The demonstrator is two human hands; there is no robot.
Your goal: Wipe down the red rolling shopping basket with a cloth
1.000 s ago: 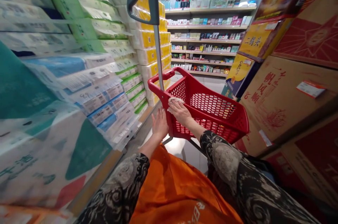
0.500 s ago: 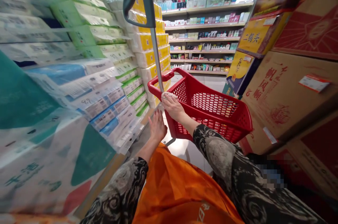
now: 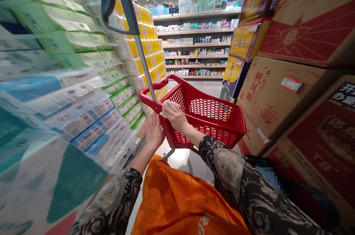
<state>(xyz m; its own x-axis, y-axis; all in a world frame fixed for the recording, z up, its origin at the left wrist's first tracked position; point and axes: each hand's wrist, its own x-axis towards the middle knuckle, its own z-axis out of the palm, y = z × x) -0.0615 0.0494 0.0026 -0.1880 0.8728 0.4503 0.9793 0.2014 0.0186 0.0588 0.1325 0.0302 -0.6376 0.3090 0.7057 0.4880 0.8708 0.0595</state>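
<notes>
A red plastic shopping basket (image 3: 213, 122) with perforated walls stands in front of me. From its left end rises a metal pole (image 3: 145, 67) topped by a grey loop handle (image 3: 133, 13). My right hand (image 3: 177, 120) presses a white cloth (image 3: 168, 105) against the basket's near rim, just right of the pole. The fingers lie over the cloth. Beside the basket's near left corner is my left hand (image 3: 154, 133), fingers stretched upward and holding nothing. Its fingertips seem to touch the red plastic below the rim.
Stacked tissue packs (image 3: 97, 113) rise close on my left, with yellow-and-white packs (image 3: 148, 57) behind. Cardboard cartons (image 3: 280, 94) are piled close on the right. Shelves of small goods (image 3: 196, 43) stand at the back. An orange apron (image 3: 180, 201) hangs before me.
My view has turned a little right, so everything sits further left. My right hand has slid the cloth along the rim, away from the pole. My left hand has come closer to the basket's corner.
</notes>
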